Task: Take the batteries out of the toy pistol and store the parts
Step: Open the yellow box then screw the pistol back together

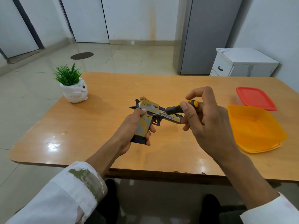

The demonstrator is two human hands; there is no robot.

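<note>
The pistol (149, 105) is above the middle of the bench (97, 126), muzzle to the right, with our left grip (131, 126) clenched round its handle. Our right grip (203, 120) pinches the screwdriver (176, 108), whose tip touches the pistol's side just above the handle. On the bench to the right we see an open orange box (255, 128), with a red lid (255, 97) just behind. A potted plant (75, 92) stands far left.

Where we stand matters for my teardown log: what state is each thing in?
toy pistol: gripped by its handle in the left hand, above the table.
screwdriver: held in the right hand, tip against the pistol's side.
orange container: open, nothing visible inside.
red lid: off the orange container, lying flat behind it.
potted plant: upright.
cabinet drawer: shut.
</note>
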